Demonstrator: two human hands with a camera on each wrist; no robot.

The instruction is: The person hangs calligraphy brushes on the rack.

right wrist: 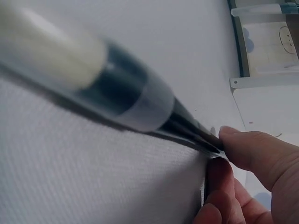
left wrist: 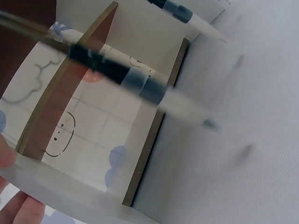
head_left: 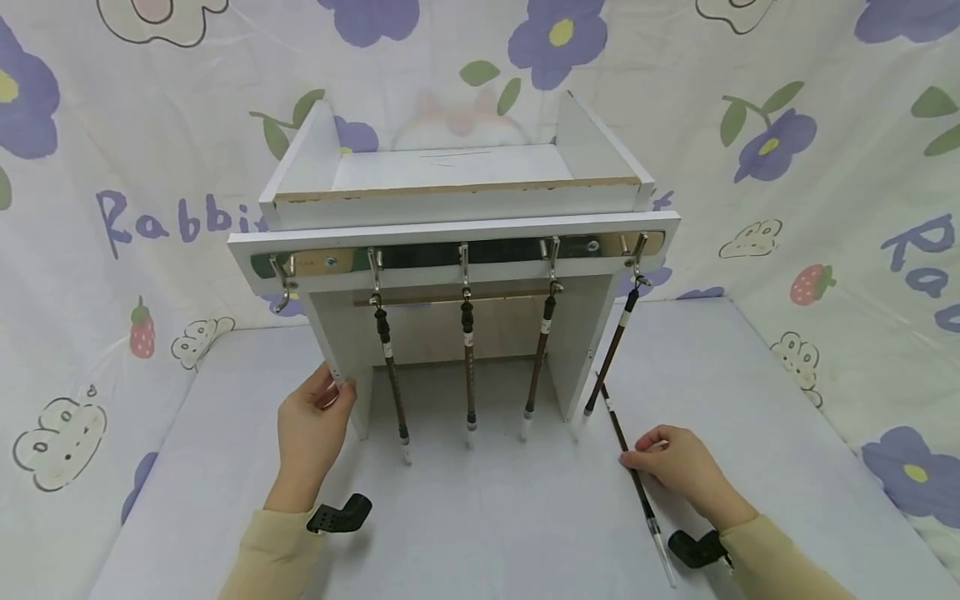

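At the lower left of the head view, my left hand [head_left: 313, 429] pinches the edge of the side panel [head_left: 339, 346] of a white wooden rack. My right hand [head_left: 678, 467] is at the right, with thumb and fingers pinching the dark handle of a calligraphy brush [head_left: 636, 479] that lies slantwise on the table. That brush's capped tip [right wrist: 60, 51] looms large and blurred in the right wrist view. Several similar brushes [head_left: 469, 358] with clear caps hang from the rack's hooks, tips down. In the left wrist view, a hanging brush [left wrist: 140, 84] crosses close to the camera.
A metal strip with several hooks [head_left: 282, 283] runs along the rack's front board [head_left: 450, 223]. The rack stands on a white-covered table [head_left: 480, 517]. Behind it hangs a patterned cloth [head_left: 675, 83] with flowers and rabbits. Each wrist wears a black camera mount [head_left: 341, 514].
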